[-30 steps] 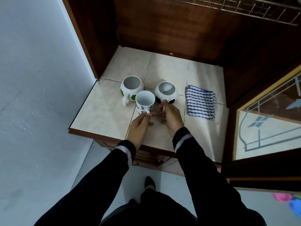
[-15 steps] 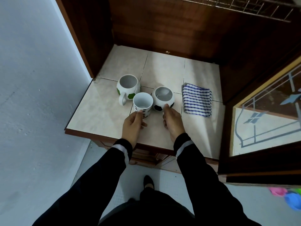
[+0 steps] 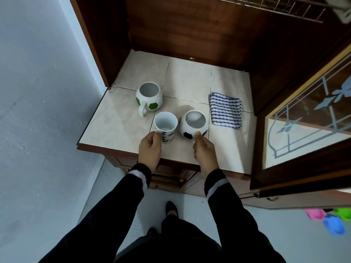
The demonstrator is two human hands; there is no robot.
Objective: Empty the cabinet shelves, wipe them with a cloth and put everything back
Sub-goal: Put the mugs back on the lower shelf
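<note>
The left hand (image 3: 150,149) is clenched on the near side of the dotted mug (image 3: 166,126), its fingers (image 3: 156,132) curled at the wall just under the rim. The right hand (image 3: 205,150) grasps the black mug (image 3: 192,124) in the same way, fingers (image 3: 198,133) curled against its near wall. Both handles are hidden behind the hands, so I cannot tell whether the fingers pass through them. The two mugs stand upright and side by side, just apart, directly beyond the fingers, near the front edge of the tiled shelf (image 3: 121,122).

The green mug (image 3: 150,95) stands upright further back, beyond the left fingers and close to the dotted mug, with its handle turned towards the front. The cloth (image 3: 226,110), folded and striped blue and white, lies flat beyond and to the right of the right fingers, near the black mug but not touching it.

A glazed door (image 3: 303,120) stands open to the right of the right hand. A wire rack (image 3: 266,8) hangs far beyond the fingers. A shoe (image 3: 171,208) shows on the floor below the wrists.
</note>
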